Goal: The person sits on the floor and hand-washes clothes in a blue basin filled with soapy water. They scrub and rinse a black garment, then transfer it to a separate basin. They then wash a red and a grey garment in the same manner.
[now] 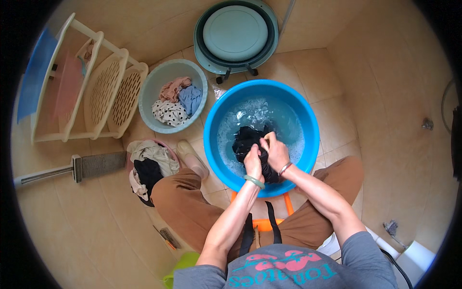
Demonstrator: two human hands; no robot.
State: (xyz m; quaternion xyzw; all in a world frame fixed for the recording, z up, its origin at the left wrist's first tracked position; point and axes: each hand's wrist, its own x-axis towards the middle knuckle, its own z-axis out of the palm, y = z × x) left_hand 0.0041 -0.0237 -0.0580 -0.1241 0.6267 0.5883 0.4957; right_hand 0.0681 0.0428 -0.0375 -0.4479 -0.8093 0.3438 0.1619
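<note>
left hand [253, 164] — right hand [276, 153] | both gripping dark garment [246, 139] | blue basin [308, 120]

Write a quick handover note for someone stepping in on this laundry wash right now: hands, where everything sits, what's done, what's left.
Left hand and right hand: both closed on the dark garment, bunched together over the blue basin of soapy water.
Grey-green basin, upper left: holds pink, blue and spotted clothes, which look dry.
Pink basin by the left knee: piled with pale and dark clothes.
Done: dark garment is wet and soaped, mid-scrub.
Left: probably finishing that scrub, rinsing, then working through the two piles; which pile is already washed cannot be told.
</note>
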